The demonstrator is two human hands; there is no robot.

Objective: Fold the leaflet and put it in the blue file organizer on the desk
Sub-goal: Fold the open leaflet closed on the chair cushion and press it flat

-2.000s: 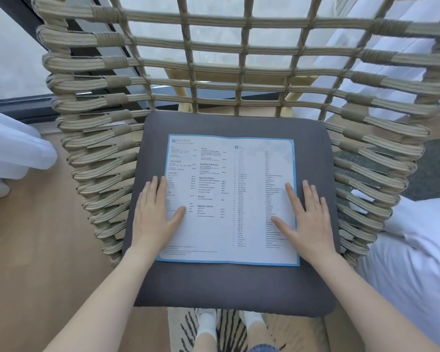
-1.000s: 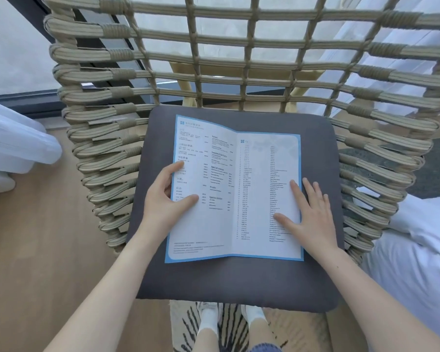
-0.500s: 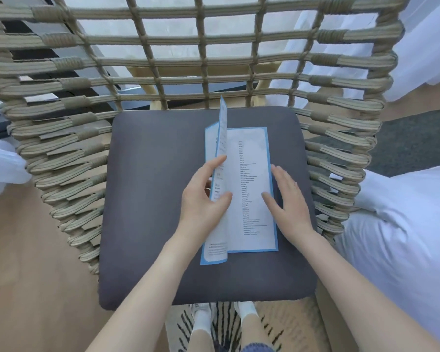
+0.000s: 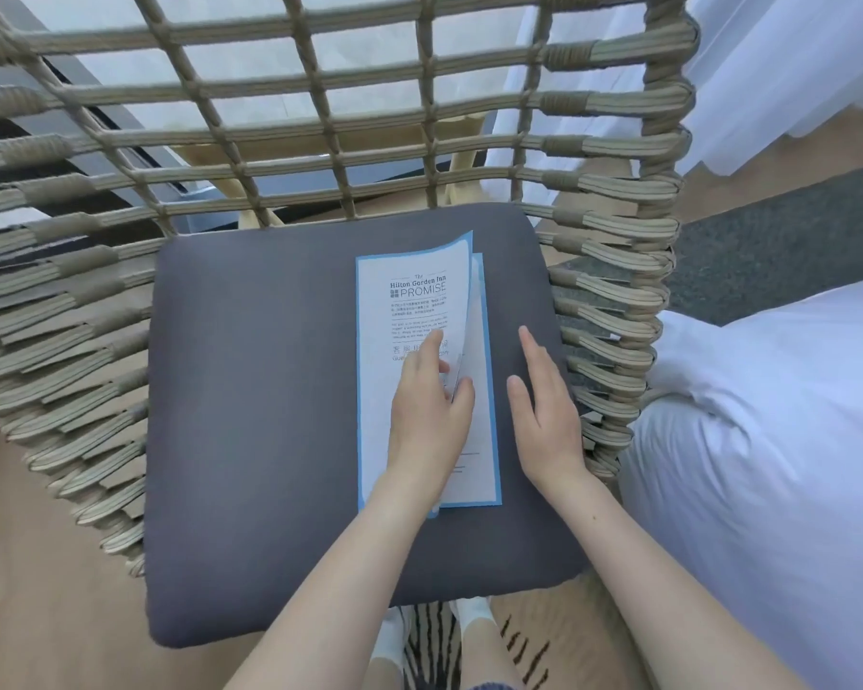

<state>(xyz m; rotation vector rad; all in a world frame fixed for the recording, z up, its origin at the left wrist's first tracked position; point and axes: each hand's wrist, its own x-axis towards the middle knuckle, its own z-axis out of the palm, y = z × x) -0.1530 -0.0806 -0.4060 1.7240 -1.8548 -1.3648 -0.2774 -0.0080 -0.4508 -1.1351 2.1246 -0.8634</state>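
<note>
The white leaflet [image 4: 412, 301] with a blue border lies folded in half on the dark grey seat cushion [image 4: 250, 390] of a woven chair, its printed cover facing up. Its top flap still curls up along the right edge. My left hand [image 4: 432, 415] rests on the cover, with the thumb and fingers pinching that flap's right edge. My right hand [image 4: 544, 415] lies flat with fingers apart on the cushion just right of the leaflet, not touching it. No blue file organizer or desk is in view.
The woven rope chair back [image 4: 320, 117] and sides surround the cushion. A white bed [image 4: 768, 465] is close on the right. Wooden floor [image 4: 46, 590] lies to the left, a patterned rug [image 4: 519, 644] and my socked feet below.
My left hand has swung the left half of the leaflet over onto the right half, closing it. My right hand has slid off the paper onto the cushion.
</note>
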